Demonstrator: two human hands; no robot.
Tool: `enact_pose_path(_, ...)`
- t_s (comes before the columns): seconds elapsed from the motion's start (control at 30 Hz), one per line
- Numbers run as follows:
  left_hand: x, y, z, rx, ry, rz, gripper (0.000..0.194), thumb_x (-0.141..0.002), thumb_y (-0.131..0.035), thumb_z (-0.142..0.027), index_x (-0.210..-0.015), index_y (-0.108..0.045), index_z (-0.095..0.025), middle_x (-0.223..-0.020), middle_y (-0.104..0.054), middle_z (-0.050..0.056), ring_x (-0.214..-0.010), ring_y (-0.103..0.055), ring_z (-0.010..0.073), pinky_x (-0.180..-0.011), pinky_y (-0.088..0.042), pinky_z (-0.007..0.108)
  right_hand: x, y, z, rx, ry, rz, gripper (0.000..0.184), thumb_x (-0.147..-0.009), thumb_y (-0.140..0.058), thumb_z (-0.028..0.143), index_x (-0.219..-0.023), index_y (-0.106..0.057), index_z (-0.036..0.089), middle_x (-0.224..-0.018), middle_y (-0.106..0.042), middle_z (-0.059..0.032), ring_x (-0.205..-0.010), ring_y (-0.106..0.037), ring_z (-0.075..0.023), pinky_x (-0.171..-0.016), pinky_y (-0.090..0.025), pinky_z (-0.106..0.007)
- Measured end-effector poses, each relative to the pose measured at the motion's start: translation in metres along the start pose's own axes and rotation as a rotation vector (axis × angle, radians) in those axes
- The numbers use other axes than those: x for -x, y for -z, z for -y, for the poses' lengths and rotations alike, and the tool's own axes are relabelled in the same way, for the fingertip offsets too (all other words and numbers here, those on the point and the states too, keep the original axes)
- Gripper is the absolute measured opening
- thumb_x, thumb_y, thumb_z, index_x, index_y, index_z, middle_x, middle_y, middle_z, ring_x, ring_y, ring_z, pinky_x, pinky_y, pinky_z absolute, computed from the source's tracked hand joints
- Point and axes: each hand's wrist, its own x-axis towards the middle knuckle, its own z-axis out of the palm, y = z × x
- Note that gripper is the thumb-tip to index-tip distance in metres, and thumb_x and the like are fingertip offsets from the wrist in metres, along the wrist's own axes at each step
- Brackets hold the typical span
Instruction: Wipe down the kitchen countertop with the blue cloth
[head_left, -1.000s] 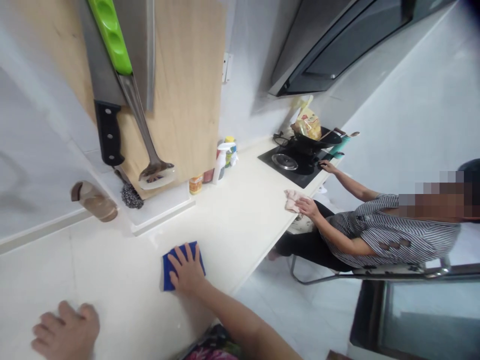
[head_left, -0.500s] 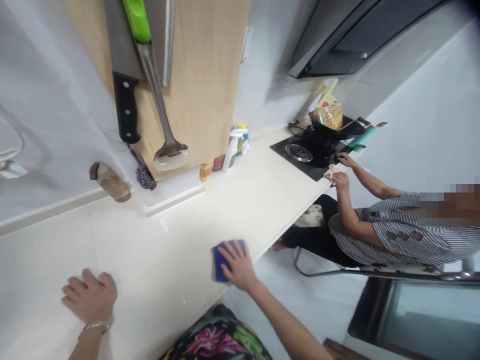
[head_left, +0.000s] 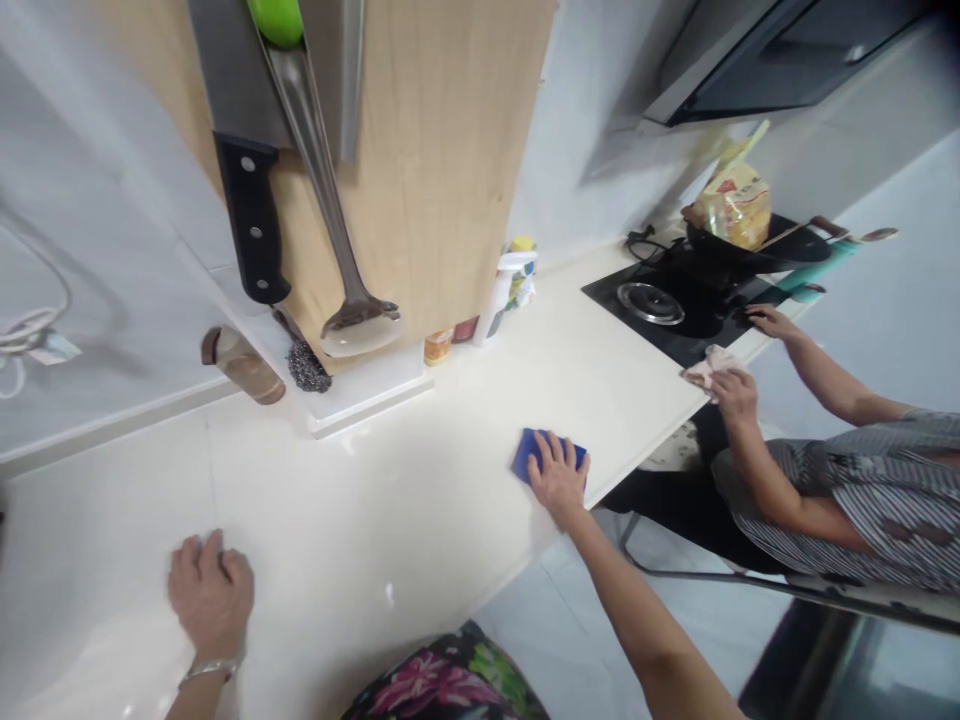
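My right hand [head_left: 559, 478] presses a folded blue cloth [head_left: 531, 452] flat onto the white countertop [head_left: 405, 500], near its front edge. Its fingers are spread over the cloth and bent slightly at the tips. At the left, my left hand [head_left: 212, 590] rests on the same countertop with nothing in it; the fingers are a little apart and partly bent, and a bracelet circles the wrist.
A knife rack [head_left: 442, 190] holds a cleaver [head_left: 251, 215] and a ladle [head_left: 330, 180]. Behind the counter stand a brown bottle [head_left: 247, 365] and a spray bottle [head_left: 496, 300]. At right, a seated person [head_left: 817, 490] holds a pale rag [head_left: 709, 370] by the cooktop [head_left: 667, 300] with a wok [head_left: 795, 245].
My right hand has slid the blue cloth along the counter toward the cooktop. The camera view has shifted slightly. My left hand stays on the counter, its fingers drawn closer together.
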Motion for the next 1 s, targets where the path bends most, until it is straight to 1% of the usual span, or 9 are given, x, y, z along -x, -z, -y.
enact_pose_path(0.07, 0.000, 0.000, 0.000, 0.016, -0.038, -0.070, 0.050, -0.086, -0.046, -0.031, -0.131, -0.054, -0.012, -0.140, -0.051, 0.023, -0.134, -0.045, 0.0379, -0.108, -0.038, 0.057, -0.024, -0.004, 0.005, -0.004, -0.045, 0.000, 0.060, -0.099, -0.020, 0.046, -0.155, -0.029, 0.030, -0.162, -0.031, -0.0043, -0.147, -0.022, -0.0337, -0.117, -0.016, -0.067)
enact_pose_path(0.13, 0.000, 0.001, 0.001, 0.002, -0.017, -0.088, 0.047, -0.088, -0.044, -0.031, -0.130, -0.056, -0.013, -0.129, -0.058, 0.020, -0.124, -0.053, 0.0346, -0.105, -0.043, 0.053, -0.049, -0.007, 0.014, -0.016, -0.099, 0.013, 0.061, -0.099, -0.018, 0.046, -0.156, -0.028, 0.027, -0.162, -0.029, -0.0071, -0.147, -0.020, -0.0358, -0.115, -0.016, -0.069)
enact_pose_path(0.3, -0.001, -0.001, 0.008, -0.011, 0.055, 0.012, 0.036, -0.092, -0.039, -0.033, -0.115, -0.063, -0.018, -0.109, -0.064, 0.013, -0.106, -0.060, 0.0300, -0.096, -0.050, 0.048, -0.107, -0.009, 0.052, -0.083, -0.200, 0.096, 0.064, -0.098, -0.014, 0.047, -0.157, -0.026, 0.025, -0.163, -0.026, -0.0101, -0.147, -0.017, -0.0409, -0.113, -0.013, -0.075)
enact_pose_path(0.47, -0.001, -0.004, 0.015, -0.023, 0.032, 0.029, 0.034, -0.092, -0.040, -0.034, -0.113, -0.061, -0.020, -0.108, -0.063, 0.012, -0.104, -0.059, 0.0298, -0.095, -0.049, 0.047, -0.155, -0.010, 0.105, -0.121, -0.177, 0.164, 0.066, -0.097, -0.013, 0.048, -0.158, -0.022, 0.023, -0.164, -0.021, -0.0115, -0.148, -0.013, -0.0443, -0.111, -0.010, -0.078)
enact_pose_path(0.6, 0.000, -0.002, 0.016, -0.012, -0.001, 0.025, 0.034, -0.092, -0.038, -0.033, -0.113, -0.061, -0.018, -0.109, -0.064, 0.013, -0.104, -0.059, 0.0293, -0.097, -0.048, 0.047, -0.172, -0.010, 0.148, -0.150, -0.097, 0.175, 0.065, -0.098, -0.014, 0.048, -0.158, -0.021, 0.025, -0.165, -0.020, -0.0111, -0.149, -0.012, -0.0423, -0.112, -0.007, -0.078)
enact_pose_path(0.67, 0.000, -0.002, 0.017, -0.013, -0.006, 0.033, 0.035, -0.092, -0.037, -0.033, -0.111, -0.061, -0.017, -0.109, -0.064, 0.014, -0.105, -0.059, 0.0292, -0.098, -0.048, 0.046, -0.167, -0.008, 0.165, -0.155, -0.044, 0.160, 0.064, -0.098, -0.015, 0.048, -0.158, -0.021, 0.025, -0.165, -0.019, -0.0114, -0.150, -0.012, -0.0414, -0.112, -0.006, -0.077)
enact_pose_path(0.77, 0.000, -0.001, 0.017, -0.010, 0.009, 0.036, 0.034, -0.093, -0.037, -0.033, -0.110, -0.061, -0.017, -0.109, -0.065, 0.014, -0.106, -0.059, 0.0285, -0.098, -0.047, 0.045, -0.144, -0.005, 0.183, -0.136, 0.038, 0.129, 0.063, -0.098, -0.018, 0.046, -0.158, -0.022, 0.026, -0.165, -0.020, -0.0113, -0.150, -0.013, -0.0405, -0.113, -0.005, -0.076)
enact_pose_path(0.87, 0.001, -0.002, 0.017, 0.002, 0.041, 0.036, 0.032, -0.093, -0.038, -0.033, -0.108, -0.062, -0.017, -0.108, -0.065, 0.013, -0.106, -0.059, 0.0278, -0.097, -0.047, 0.043, -0.103, 0.001, 0.196, -0.108, 0.125, 0.112, 0.062, -0.099, -0.021, 0.045, -0.157, -0.023, 0.025, -0.165, -0.022, -0.0108, -0.151, -0.013, -0.0399, -0.114, -0.004, -0.076)
enact_pose_path(1.0, 0.004, 0.001, 0.013, 0.025, 0.064, 0.025, 0.035, -0.095, -0.037, -0.033, -0.109, -0.064, -0.015, -0.109, -0.065, 0.014, -0.108, -0.059, 0.0274, -0.097, -0.046, 0.042, -0.033, 0.012, 0.215, -0.123, 0.288, 0.110, 0.062, -0.098, -0.024, 0.044, -0.156, -0.027, 0.025, -0.165, -0.023, -0.0082, -0.151, -0.013, -0.0402, -0.115, -0.002, -0.074)
